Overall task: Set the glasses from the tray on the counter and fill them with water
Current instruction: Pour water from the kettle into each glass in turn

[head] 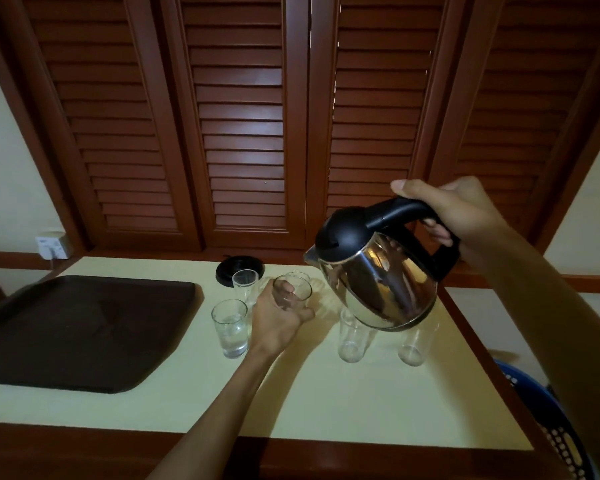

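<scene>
Held glass [292,292]: gripped in left hand [280,315], fingers curled round its wall, raised just off the counter [326,393]; contents not discernible. Kettle [378,278], steel body and black lid, is tilted with spout toward the held glass, just right of it; right hand [458,216] clasps the black handle, thumb on top. Near-left glass [230,328] stands upright on the counter just left of the held glass, with water in it. Rear glass [245,284] stands behind that one; another rim shows directly behind the held glass, mostly hidden. Two glasses [352,341] [414,346] stand right of the held glass, under the kettle, apparently empty. Black kettle base [227,270] sits behind the rear glass. Dark tray [66,327] lies well left of the held glass, on the counter.
</scene>
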The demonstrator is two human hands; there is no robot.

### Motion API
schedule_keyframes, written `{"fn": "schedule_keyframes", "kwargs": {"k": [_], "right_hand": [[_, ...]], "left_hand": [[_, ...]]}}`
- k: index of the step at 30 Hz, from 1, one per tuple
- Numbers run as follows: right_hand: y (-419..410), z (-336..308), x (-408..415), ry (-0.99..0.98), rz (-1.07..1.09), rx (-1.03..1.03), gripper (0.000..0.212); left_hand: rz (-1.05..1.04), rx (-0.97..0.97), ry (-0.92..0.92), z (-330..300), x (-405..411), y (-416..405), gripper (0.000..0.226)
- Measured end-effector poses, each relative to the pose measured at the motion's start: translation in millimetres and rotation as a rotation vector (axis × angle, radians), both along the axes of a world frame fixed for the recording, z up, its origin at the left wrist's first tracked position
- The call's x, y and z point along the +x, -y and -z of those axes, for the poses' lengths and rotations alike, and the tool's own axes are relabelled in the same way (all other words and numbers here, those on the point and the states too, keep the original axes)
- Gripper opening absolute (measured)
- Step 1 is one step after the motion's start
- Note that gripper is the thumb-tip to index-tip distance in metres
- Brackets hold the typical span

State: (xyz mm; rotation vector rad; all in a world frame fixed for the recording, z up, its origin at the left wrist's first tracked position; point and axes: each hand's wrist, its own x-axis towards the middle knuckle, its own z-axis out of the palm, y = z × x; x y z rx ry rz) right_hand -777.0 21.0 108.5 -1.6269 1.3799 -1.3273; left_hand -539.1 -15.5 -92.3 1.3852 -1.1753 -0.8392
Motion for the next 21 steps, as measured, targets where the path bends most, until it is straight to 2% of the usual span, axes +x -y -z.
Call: {"fn": "schedule_keyframes", "kwargs": {"k": [4,9,11,16,21], "right_hand": [[1.6,-14.6,12.8,-0.192,-0.044,-0.011,0.044],[8.6,-24.1,27.4,-0.365,-0.051,-0.04,0.06],[8.4,-25.2,32.6,-0.428,-0.055,-0.031,0.06],[7.7,-28.0,37.0,-0.496,-0.024,0.02,0.056],[7.7,-34.7,36.7,-0.532,-0.016,0.028,0.062]], "left_hand": [[0.032,0.003,0.052,-7.4,4.8,-0.5,0.049],[0.088,0.01,0.08,-12.1,3.8,-7.7,0.047],[0.105,0.024,0.088,-13.6,2.9,-10.0,0.046],[0.129,0.049,0.068,-10.9,4.1,-14.2,0.046],[0.133,0.079,0.101,-1.3,5.5,-16.1,0.047]]}}
